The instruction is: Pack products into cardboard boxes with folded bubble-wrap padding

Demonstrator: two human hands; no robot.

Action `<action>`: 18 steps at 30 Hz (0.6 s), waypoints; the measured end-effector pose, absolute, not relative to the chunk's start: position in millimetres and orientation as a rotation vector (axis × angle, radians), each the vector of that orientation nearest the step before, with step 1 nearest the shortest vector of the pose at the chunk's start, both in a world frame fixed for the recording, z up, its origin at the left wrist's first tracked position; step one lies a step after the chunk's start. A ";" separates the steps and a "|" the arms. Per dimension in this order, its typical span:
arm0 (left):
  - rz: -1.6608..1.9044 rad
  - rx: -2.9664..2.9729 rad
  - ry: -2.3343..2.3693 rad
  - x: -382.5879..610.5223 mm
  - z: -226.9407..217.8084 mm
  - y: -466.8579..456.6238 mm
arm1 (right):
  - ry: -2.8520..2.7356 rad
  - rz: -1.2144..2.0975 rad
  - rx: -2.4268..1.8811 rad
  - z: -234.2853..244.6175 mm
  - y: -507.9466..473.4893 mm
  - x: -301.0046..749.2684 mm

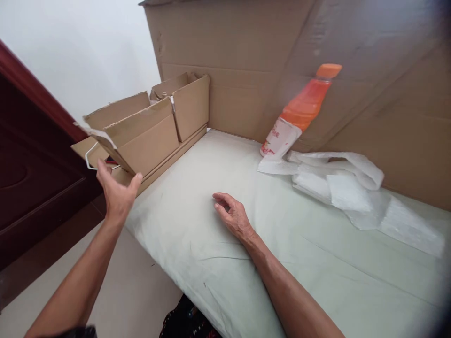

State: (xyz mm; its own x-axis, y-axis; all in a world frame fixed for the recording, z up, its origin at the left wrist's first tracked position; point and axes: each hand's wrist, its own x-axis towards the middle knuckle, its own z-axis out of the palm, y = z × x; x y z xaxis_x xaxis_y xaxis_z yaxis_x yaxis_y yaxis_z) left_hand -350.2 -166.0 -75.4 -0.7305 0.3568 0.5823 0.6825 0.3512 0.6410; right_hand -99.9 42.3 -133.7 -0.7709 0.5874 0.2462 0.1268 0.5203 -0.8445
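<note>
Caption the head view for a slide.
Left hand open by cardboard boxes, right hand over pale cloth, orange-capped bottle beyond.

Location type: probably a room in a home. Indicators, relative to the cloth-covered tabletop [190,230]: dark-red panelled door [38,150] to the left; plain white wall [95,51] beyond, far left; smooth pale floor [137,272] below.

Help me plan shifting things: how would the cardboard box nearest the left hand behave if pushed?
The cardboard box would probably keep its shape under a gentle push, since its panels look flat and fairly stiff. It is likely light for its size, given the thin walls, though its bottom is hidden. Its ragged edge near the left hand might tear if gripped hard.
</note>
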 end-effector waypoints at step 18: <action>-0.831 -2.373 -2.155 -123.8 -127.2 8.0 | -2.825 0.214 -0.283 -130.5 -47.9 12.9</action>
State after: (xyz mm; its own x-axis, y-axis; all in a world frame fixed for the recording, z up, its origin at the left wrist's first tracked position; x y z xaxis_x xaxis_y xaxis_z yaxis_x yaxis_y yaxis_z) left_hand -123.8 8.0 -127.2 0.0339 0.9684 0.2472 0.8837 -0.1446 0.4451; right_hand 12.9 -47.9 -130.5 -0.9375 0.2148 0.2737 0.1712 0.9697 -0.1745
